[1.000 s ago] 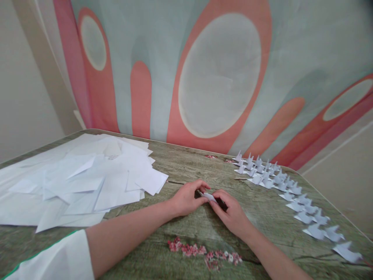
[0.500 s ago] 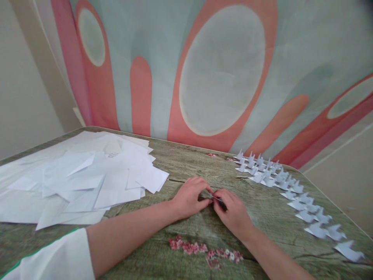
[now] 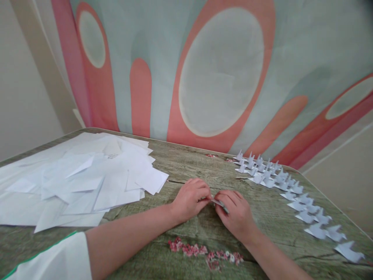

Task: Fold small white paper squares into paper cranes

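Between my two hands is a small, narrow piece of folded paper (image 3: 220,204), mostly covered by the fingers. My left hand (image 3: 192,199) pinches its left end with the thumb and fingertips. Around its right part my right hand (image 3: 235,214) is closed, thumb below and fingers above. Both hands are just over the wood-grain table (image 3: 186,159). To the right, several white folded-paper birds (image 3: 304,200) stand in rows. A spread pile of white paper sheets (image 3: 113,175) lies left of my left hand.
Pink and white printed flowers (image 3: 204,251) show on the tabletop in front of me, with smaller ones at the far edge. Behind the table rises a wall (image 3: 163,77) with a coral and grey-green pattern. The paper birds run along the right edge.
My right hand has moved slightly right and down, and the left fingers have closed together more. More of the folded paper shows between the hands.
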The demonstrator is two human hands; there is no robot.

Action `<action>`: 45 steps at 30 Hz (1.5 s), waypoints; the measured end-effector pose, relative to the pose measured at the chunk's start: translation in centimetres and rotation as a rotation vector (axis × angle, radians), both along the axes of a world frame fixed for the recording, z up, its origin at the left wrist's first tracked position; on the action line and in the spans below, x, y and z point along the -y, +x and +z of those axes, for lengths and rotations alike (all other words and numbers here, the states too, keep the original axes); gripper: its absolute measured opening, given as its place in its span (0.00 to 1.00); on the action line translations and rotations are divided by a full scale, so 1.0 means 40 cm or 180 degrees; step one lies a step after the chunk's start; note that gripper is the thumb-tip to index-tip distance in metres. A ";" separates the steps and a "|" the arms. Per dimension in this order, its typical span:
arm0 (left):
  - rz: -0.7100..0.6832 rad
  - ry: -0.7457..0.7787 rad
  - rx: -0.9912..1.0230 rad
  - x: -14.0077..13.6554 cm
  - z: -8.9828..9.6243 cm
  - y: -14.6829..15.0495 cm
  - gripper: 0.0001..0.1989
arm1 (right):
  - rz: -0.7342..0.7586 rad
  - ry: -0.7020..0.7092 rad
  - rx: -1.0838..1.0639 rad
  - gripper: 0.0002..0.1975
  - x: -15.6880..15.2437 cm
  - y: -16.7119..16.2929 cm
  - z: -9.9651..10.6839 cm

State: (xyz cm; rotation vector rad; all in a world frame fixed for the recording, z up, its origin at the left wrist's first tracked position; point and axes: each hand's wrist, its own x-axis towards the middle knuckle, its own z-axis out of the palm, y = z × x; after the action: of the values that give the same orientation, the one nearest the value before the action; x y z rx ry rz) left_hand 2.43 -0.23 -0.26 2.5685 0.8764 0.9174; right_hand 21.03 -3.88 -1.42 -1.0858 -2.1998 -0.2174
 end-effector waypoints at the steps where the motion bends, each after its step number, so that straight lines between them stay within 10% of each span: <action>1: 0.0003 0.0026 -0.0011 0.001 0.003 0.000 0.04 | -0.0006 -0.0006 0.0071 0.06 0.000 0.002 0.001; 14: 0.0034 -0.0035 -0.0498 0.003 0.005 0.003 0.02 | -0.0231 -0.0261 0.0882 0.08 0.004 -0.006 -0.001; 45: 0.0297 -0.0708 -0.0318 -0.023 -0.011 -0.003 0.11 | 0.0180 -0.1678 -0.0966 0.08 -0.022 0.010 -0.013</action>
State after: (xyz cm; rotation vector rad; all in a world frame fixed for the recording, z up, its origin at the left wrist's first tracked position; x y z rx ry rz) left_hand 2.32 0.70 -0.70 2.4160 1.0695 0.6775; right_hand 21.45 -2.98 -1.93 -1.2297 -2.0499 0.5485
